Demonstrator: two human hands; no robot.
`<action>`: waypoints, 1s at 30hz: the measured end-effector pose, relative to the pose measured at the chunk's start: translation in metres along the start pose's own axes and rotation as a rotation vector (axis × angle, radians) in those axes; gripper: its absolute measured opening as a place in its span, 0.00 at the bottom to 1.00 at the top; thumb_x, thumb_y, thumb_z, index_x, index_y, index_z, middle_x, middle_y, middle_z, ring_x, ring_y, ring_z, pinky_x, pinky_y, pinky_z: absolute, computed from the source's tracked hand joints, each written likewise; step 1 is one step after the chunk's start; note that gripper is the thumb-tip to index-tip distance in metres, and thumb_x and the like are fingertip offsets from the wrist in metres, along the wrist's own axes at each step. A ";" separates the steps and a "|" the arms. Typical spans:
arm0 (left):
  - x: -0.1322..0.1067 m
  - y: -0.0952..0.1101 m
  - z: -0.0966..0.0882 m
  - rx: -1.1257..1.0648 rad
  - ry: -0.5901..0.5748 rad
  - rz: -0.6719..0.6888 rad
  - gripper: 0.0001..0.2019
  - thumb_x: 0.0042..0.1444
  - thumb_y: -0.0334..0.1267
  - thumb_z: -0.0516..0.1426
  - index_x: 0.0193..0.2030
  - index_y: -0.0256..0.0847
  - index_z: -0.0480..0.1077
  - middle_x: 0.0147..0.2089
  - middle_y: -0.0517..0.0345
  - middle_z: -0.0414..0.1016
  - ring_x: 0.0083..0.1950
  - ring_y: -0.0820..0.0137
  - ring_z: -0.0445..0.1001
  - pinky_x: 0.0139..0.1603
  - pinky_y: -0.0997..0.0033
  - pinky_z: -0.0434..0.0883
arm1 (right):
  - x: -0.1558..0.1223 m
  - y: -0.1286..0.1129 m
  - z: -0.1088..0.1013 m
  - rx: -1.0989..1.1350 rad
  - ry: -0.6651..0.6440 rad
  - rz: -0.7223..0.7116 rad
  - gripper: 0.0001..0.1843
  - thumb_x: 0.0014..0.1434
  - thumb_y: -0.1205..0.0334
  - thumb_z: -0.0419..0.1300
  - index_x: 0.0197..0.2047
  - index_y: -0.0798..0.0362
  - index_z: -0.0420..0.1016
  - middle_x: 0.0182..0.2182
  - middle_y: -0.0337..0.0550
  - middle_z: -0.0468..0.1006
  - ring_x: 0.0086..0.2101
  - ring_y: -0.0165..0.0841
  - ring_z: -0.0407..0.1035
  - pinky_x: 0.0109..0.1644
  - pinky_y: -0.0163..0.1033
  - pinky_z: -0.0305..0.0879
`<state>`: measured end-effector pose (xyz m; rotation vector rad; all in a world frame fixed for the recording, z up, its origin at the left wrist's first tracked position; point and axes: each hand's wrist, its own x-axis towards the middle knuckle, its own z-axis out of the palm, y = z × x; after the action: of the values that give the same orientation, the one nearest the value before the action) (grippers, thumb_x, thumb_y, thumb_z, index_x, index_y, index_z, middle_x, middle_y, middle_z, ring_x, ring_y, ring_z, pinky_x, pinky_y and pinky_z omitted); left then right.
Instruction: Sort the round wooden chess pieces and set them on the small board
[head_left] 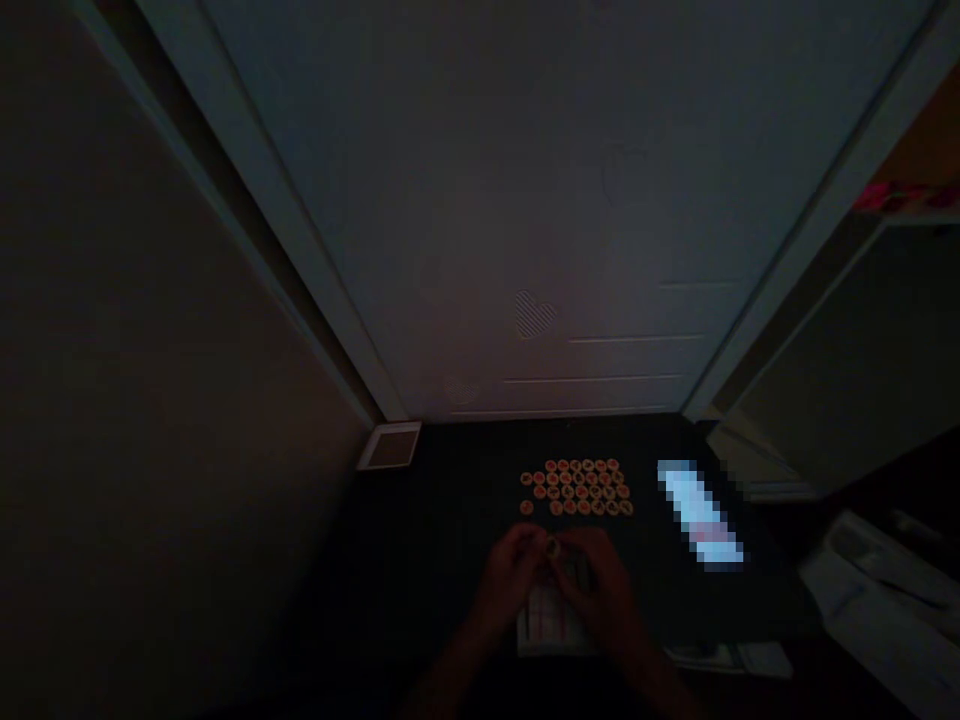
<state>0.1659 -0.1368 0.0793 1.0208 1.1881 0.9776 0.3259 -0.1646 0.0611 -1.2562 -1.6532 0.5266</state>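
Observation:
A small round disc (553, 546) with a pale rim is pinched between the fingertips of my left hand (514, 572) and my right hand (598, 578). The fingers of both hands are closed around it, in dim light. Just beyond them, similar round discs (583, 479) with red or dark markings lie in several rows on a dark table (435, 520). Under my hands is a white sheet or card (551, 615) with reddish lines, partly hidden by my wrists and fingers.
A bright, pixelated oblong (701, 515) is on the table's right side. At the back left corner lies a white-framed flat object (392, 446). A pale door-like panel (480, 220) rises behind the table. Papers (727, 658) and white items (877, 590) are at the lower right.

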 end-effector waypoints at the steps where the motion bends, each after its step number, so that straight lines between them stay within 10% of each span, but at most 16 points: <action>1: 0.000 0.001 0.000 -0.013 -0.009 -0.010 0.21 0.53 0.57 0.63 0.40 0.40 0.75 0.39 0.53 0.81 0.42 0.61 0.80 0.41 0.67 0.75 | 0.000 0.001 -0.001 0.002 -0.001 -0.004 0.11 0.63 0.58 0.61 0.49 0.46 0.77 0.42 0.46 0.81 0.43 0.41 0.75 0.48 0.46 0.74; 30: -0.004 -0.006 -0.013 -0.154 -0.143 -0.020 0.20 0.52 0.52 0.67 0.45 0.41 0.74 0.45 0.50 0.82 0.48 0.57 0.80 0.47 0.62 0.76 | -0.001 0.009 0.007 0.066 -0.101 0.039 0.13 0.66 0.56 0.59 0.53 0.45 0.75 0.46 0.46 0.80 0.46 0.40 0.76 0.52 0.44 0.73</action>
<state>0.1528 -0.1409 0.0732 0.9382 0.9888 0.9490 0.3244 -0.1607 0.0506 -1.2328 -1.6839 0.6734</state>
